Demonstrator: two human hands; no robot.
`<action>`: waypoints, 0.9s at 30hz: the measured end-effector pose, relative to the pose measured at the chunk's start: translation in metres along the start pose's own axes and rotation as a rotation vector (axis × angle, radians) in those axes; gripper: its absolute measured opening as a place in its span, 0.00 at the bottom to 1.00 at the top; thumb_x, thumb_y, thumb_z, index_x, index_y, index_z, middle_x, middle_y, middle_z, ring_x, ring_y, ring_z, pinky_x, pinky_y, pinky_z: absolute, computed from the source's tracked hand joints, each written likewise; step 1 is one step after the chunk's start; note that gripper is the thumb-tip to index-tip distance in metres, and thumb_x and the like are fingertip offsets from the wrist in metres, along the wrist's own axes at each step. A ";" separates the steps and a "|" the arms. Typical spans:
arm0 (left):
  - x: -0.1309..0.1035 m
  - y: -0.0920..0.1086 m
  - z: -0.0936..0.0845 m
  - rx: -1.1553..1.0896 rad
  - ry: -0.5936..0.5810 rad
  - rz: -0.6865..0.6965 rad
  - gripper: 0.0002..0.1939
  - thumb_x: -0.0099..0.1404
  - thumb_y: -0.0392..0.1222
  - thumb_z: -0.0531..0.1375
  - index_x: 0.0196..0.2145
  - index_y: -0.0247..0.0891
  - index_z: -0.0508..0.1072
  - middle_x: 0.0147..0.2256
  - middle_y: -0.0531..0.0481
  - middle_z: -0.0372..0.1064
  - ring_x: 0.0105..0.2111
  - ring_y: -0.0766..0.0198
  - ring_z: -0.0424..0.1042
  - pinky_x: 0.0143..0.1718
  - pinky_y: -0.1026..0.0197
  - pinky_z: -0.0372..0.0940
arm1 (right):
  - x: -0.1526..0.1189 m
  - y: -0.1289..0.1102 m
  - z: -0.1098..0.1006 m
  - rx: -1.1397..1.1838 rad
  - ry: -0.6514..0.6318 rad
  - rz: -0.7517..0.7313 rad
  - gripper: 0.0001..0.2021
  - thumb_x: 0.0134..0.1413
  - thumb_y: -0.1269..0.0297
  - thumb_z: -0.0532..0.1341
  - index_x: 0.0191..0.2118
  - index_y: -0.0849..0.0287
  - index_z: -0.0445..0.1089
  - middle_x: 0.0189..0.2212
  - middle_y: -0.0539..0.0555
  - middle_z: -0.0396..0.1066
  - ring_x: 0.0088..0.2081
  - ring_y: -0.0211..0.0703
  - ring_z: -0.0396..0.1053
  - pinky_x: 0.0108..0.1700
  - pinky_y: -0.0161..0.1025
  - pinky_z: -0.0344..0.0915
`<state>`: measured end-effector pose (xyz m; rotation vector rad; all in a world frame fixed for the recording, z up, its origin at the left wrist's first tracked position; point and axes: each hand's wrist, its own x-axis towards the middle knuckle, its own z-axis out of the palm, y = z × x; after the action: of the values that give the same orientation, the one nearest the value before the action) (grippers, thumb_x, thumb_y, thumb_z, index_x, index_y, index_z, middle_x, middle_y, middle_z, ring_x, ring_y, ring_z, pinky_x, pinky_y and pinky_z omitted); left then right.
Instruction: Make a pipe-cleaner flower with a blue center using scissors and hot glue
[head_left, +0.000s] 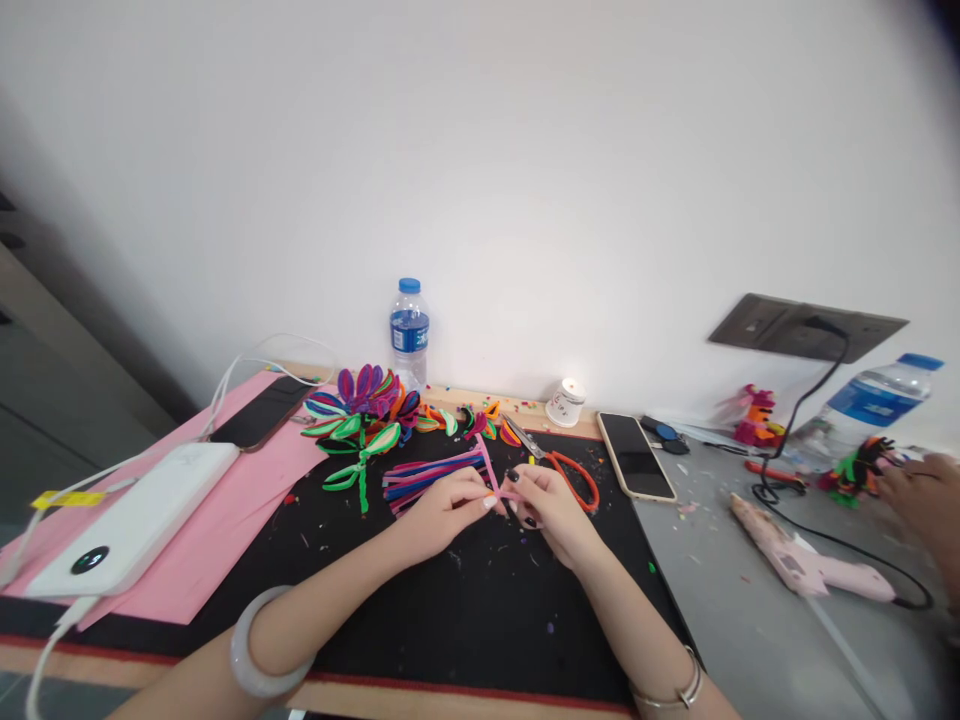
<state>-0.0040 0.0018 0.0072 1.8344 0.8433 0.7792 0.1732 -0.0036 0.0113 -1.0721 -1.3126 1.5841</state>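
A pink pipe cleaner [486, 460] slants up from between my two hands, above the black mat [480, 620]. My left hand [454, 508] pinches it low down, thumb against the fingers. From the other side my right hand [551, 510] is closed on the same pipe cleaner, fingertips nearly meeting those of the left. Just behind the left hand lies a bundle of purple, blue and pink pipe cleaners [427, 476]. Orange-handled scissors [574, 478] rest behind the right hand. Further left stand pipe-cleaner flowers [367, 400] in several colours.
A power bank [135, 520] and a phone [262, 412] lie on pink sheets at left. A water bottle [409, 330], a white roll [566, 402] and another phone [636, 456] line the back. At right are a glue gun [810, 560] and another person's hand [926, 500].
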 end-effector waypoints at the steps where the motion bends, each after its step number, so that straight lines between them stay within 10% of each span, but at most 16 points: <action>1: 0.000 -0.002 -0.001 -0.041 0.021 -0.027 0.16 0.61 0.46 0.51 0.33 0.36 0.75 0.29 0.50 0.61 0.30 0.66 0.60 0.32 0.65 0.54 | 0.000 0.000 -0.001 0.061 0.024 0.000 0.14 0.50 0.55 0.57 0.27 0.62 0.63 0.16 0.46 0.60 0.14 0.27 0.47 0.16 0.28 0.41; 12: 0.001 -0.010 0.005 -0.692 0.153 -0.250 0.16 0.55 0.45 0.60 0.38 0.32 0.72 0.31 0.46 0.70 0.33 0.62 0.68 0.38 0.58 0.63 | 0.002 0.005 0.009 -0.089 0.012 0.022 0.11 0.41 0.65 0.62 0.31 0.60 0.60 0.21 0.46 0.67 0.14 0.26 0.54 0.14 0.26 0.47; 27: 0.003 -0.004 -0.001 -0.770 0.287 -0.239 0.11 0.55 0.45 0.60 0.31 0.33 0.70 0.28 0.48 0.69 0.30 0.65 0.69 0.34 0.60 0.66 | -0.001 0.008 0.010 -0.288 -0.063 -0.058 0.05 0.47 0.70 0.56 0.23 0.60 0.60 0.13 0.44 0.59 0.16 0.30 0.55 0.21 0.29 0.50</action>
<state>-0.0042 0.0058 0.0042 0.9408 0.7726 1.0432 0.1639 -0.0087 0.0047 -1.1519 -1.6360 1.4247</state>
